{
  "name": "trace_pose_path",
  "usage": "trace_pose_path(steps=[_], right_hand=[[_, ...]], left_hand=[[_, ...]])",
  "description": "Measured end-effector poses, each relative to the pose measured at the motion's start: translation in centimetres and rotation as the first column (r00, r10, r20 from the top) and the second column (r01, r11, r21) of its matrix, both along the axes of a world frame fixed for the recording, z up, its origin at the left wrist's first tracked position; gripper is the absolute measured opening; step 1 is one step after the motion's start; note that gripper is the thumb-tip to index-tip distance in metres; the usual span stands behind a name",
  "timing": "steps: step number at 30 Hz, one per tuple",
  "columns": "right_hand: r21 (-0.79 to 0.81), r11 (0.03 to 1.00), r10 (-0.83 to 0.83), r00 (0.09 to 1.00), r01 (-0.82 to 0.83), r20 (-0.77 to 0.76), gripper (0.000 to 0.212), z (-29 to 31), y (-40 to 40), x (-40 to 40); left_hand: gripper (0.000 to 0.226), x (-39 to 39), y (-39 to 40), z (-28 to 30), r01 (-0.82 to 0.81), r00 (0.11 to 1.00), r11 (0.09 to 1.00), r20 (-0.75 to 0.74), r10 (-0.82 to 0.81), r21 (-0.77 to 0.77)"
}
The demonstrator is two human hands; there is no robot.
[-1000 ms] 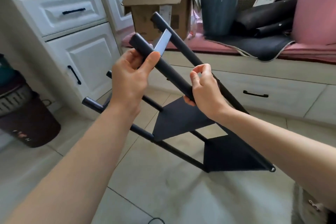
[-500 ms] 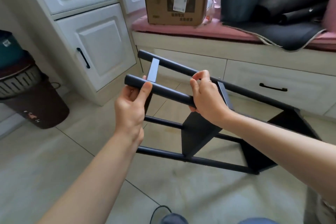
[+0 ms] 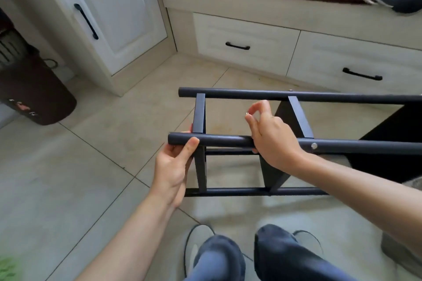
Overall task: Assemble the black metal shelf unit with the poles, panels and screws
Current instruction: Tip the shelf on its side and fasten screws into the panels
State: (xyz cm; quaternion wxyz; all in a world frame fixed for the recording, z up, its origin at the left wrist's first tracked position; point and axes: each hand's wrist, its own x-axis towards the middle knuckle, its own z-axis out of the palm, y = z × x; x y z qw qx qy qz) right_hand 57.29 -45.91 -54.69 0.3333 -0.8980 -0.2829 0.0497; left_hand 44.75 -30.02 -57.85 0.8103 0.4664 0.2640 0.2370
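Item: black shelf unit (image 3: 274, 143), part-assembled, tipped on its side above the tiled floor (image 3: 102, 143), its poles running left to right across the view.
Landmark: near upper pole (image 3: 223, 141), the long axis on which the other places below are given.
Left hand (image 3: 175, 166): gripped the left end of the near upper pole, thumb laid over the front, fingers curled behind it.
Right hand (image 3: 271, 137): rested on the same pole, further right; thumb and forefinger were raised above it and pinched a small shiny piece, taken to be a screw (image 3: 247, 113).
Fitted screw (image 3: 314, 146): head showing on the near upper pole, right of the right hand, where the second panel (image 3: 299, 116) met the pole.
End panel (image 3: 199, 113): crossed from the near upper pole to the far pole (image 3: 296, 96), just right of the left thumb; no screw head could be made out at this joint.
Key relation: the likely unscrewed joint lay leftward along the pole from the pinched screw, between the two hands; the right hand was the one carrying the fastener.
Judgement: the screw probably belonged at the end panel joint, the left hand steadying the pole.
Risk: a small screw pinched over open floor could be dropped.
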Motion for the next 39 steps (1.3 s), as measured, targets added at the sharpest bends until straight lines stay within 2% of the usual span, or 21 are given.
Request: trace_pose_path(steps=[6, 7, 10, 11, 14, 18, 22, 26, 28, 31, 32, 34, 36, 39], right_hand=[[-0.131, 0.991, 0.011, 0.998, -0.018, -0.055, 0.017, -2.9, 0.0, 0.1], [-0.134, 0.990, 0.025, 0.998, -0.032, -0.056, 0.016, -3.1, -0.1, 0.3], [-0.173, 0.980, 0.082, 0.993, -0.096, -0.086, 0.013, -2.9, -0.5, 0.5], [-0.188, 0.975, 0.101, 0.989, -0.120, -0.109, 0.013, -2.8, -0.6, 0.5], [-0.183, 0.966, 0.137, 0.963, -0.181, -0.230, 0.013, -2.4, -0.9, 0.5], [-0.050, 0.977, 0.163, 0.882, -0.206, -0.443, 0.014, -2.4, -0.7, 1.2], [0.026, 0.978, 0.176, 0.751, -0.207, -0.637, 0.015, -2.5, 0.0, 1.6], [-0.011, 0.950, 0.221, 0.698, -0.312, -0.681, 0.014, -2.1, 0.5, 1.8], [0.010, 0.930, 0.274, 0.674, -0.368, -0.686, 0.012, -1.7, 1.7, 2.0], [0.066, 0.932, 0.278, 0.588, -0.356, -0.759, 0.010, -2.2, 4.1, 2.9], [0.076, 0.940, 0.256, 0.541, -0.331, -0.801, 0.009, -2.5, 4.7, 3.2], [0.064, 0.943, 0.220, 0.472, -0.325, -0.854, 0.008, -3.1, 5.6, 3.6], [0.002, 0.915, 0.214, 0.482, -0.403, -0.850, 0.011, -3.8, 6.2, 3.8], [-0.010, 0.880, 0.243, 0.468, -0.476, -0.850, 0.016, -4.2, 6.8, 4.0]], left_hand=[[0.036, -0.5, 0.2, -3.9, -0.005, 0.997, 0.994, -0.083, -0.004, -0.112], [0.041, -0.4, 0.4, -4.2, -0.003, 0.996, 0.994, -0.085, -0.006, -0.107], [0.076, -0.5, 1.4, -4.6, 0.016, 0.991, 1.000, -0.131, -0.019, -0.021], [0.079, -0.7, 1.8, -4.5, 0.032, 0.988, 0.999, -0.154, -0.028, 0.026], [0.061, -1.2, 2.8, -4.1, 0.132, 0.962, 0.967, -0.265, -0.071, 0.220], [0.037, -1.4, 3.8, -3.0, 0.278, 0.930, 0.882, -0.335, -0.149, 0.379], [0.032, -2.1, 4.5, -2.2, 0.389, 0.895, 0.805, -0.391, -0.214, 0.449], [0.032, -2.2, 4.6, -1.3, 0.436, 0.867, 0.747, -0.458, -0.199, 0.501], [0.036, -1.7, 4.9, -0.3, 0.525, 0.813, 0.664, -0.545, -0.206, 0.533], [0.062, -0.6, 6.0, 0.9, 0.692, 0.696, 0.490, -0.669, -0.261, 0.530], [0.071, -0.3, 6.5, 1.1, 0.731, 0.671, 0.394, -0.692, -0.266, 0.557], [0.080, 0.4, 7.5, 1.0, 0.744, 0.665, 0.130, -0.705, -0.248, 0.656], [0.079, 1.3, 8.0, 1.0, 0.701, 0.675, -0.084, -0.697, -0.242, 0.708], [0.077, 2.8, 8.3, 0.3, 0.619, 0.668, -0.332, -0.699, -0.254, 0.712]])
